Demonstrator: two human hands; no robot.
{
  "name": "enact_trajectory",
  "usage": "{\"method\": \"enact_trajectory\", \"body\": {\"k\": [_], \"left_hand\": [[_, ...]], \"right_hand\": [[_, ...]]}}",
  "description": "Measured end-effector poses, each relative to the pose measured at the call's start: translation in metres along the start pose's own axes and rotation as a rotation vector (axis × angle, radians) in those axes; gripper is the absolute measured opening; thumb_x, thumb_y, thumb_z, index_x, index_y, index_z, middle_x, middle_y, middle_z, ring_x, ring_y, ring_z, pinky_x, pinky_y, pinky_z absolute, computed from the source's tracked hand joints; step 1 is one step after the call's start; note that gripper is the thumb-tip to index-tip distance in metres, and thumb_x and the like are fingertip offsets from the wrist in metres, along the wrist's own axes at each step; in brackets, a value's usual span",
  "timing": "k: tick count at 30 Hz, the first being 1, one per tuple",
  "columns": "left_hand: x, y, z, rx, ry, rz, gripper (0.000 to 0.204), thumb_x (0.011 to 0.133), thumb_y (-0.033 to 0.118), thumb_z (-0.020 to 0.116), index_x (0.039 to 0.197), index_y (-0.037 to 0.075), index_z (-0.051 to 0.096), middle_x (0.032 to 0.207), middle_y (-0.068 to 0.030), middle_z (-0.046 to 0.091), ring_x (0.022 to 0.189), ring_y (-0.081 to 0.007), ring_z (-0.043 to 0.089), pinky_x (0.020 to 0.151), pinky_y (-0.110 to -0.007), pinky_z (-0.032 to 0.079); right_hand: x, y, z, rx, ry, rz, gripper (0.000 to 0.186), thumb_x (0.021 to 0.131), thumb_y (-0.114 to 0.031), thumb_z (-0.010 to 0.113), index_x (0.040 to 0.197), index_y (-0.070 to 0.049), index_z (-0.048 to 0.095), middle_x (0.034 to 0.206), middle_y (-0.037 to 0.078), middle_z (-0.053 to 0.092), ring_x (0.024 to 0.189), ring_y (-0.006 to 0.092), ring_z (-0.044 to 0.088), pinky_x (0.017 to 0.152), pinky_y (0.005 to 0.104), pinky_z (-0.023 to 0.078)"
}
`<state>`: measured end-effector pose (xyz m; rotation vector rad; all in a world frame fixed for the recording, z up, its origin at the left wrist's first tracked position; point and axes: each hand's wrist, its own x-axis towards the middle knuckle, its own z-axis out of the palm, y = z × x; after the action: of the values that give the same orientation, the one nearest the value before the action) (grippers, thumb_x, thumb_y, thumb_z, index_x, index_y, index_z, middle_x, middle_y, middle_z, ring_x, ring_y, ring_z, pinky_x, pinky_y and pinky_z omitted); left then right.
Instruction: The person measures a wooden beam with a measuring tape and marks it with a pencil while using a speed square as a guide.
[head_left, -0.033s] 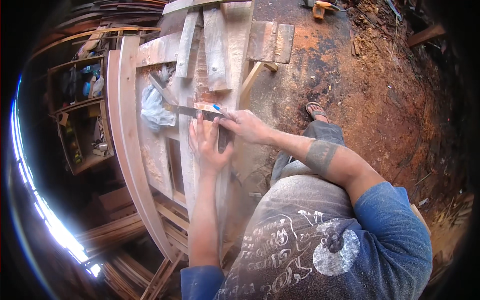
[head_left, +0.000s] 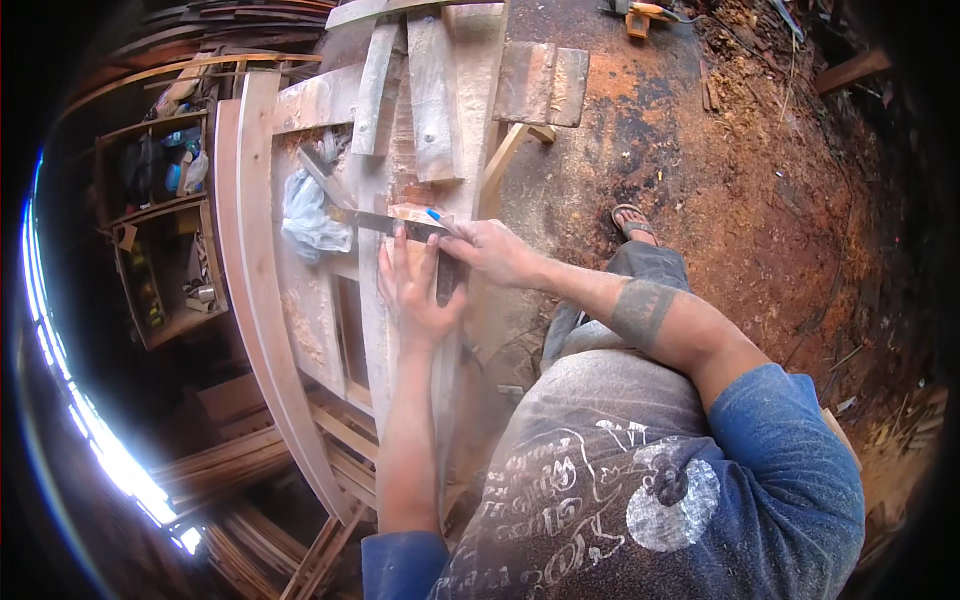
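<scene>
In the head view, with the middle of the picture as the centre of the clock, your left hand [head_left: 415, 297] lies close by at 9 o'clock. Its fingers are stretched and spread, and their tips press on a dark flat metal bar [head_left: 375, 221]; the thumb stands apart. This bar is between 10 and 11 o'clock, across a pale board [head_left: 376, 310]. Your fingers and your right hand [head_left: 497, 253] cover its near end, so I cannot tell where it finishes. At its other end a grey arm [head_left: 322, 180] slants toward 11 o'clock; the joint between them is hard to make out.

Your right hand, just above the centre toward 12 o'clock, is closed around a blue-ended stick [head_left: 433, 214]. Most of the stick is hidden by the fingers, and whether it is a pen or a pencil I cannot tell. The two hands are very near each other; if they touch is not clear.

At 10 o'clock a crumpled whitish plastic bag [head_left: 315, 222] lies beside the bar. Farther out the same way, wooden shelves [head_left: 178, 212] are in shadow, their contents hard to read. At 1 o'clock an orange tool [head_left: 638, 22] is cut by the top edge.
</scene>
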<state>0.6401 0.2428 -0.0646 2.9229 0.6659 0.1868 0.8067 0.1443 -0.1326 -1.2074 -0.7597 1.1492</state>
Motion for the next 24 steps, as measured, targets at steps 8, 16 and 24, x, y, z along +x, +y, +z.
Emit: {"method": "enact_trajectory", "body": {"k": [8,16,24], "left_hand": [[0.001,0.003,-0.002,0.018,-0.036,-0.009,0.085,0.075,0.032,0.076,0.156,0.023,0.052,0.169,-0.0206,0.028,0.151,-0.0526,0.026,0.124,-0.063,0.019],[0.000,0.002,-0.002,0.009,-0.015,-0.039,0.084,0.075,0.035,0.080,0.155,0.036,0.053,0.170,-0.0129,0.030,0.149,-0.0524,0.029,0.119,-0.064,0.027],[-0.001,-0.001,0.001,0.033,-0.023,-0.040,0.086,0.076,0.039,0.079,0.156,0.043,0.049,0.172,-0.0116,0.028,0.150,-0.0531,0.028,0.118,-0.066,0.028]], "right_hand": [[-0.001,-0.003,0.001,0.068,0.041,-0.005,0.041,0.104,-0.037,0.061,0.106,0.003,0.071,0.083,0.021,0.068,0.070,0.0247,0.061,0.071,0.0399,0.050],[0.006,0.009,-0.001,0.077,0.000,0.000,0.042,0.104,-0.038,0.063,0.110,0.003,0.071,0.078,0.015,0.065,0.072,0.0174,0.056,0.071,0.0377,0.050],[0.004,0.004,-0.001,0.111,-0.018,-0.027,0.039,0.106,-0.034,0.059,0.118,0.001,0.069,0.089,0.016,0.070,0.083,0.0179,0.064,0.080,0.0362,0.053]]}}
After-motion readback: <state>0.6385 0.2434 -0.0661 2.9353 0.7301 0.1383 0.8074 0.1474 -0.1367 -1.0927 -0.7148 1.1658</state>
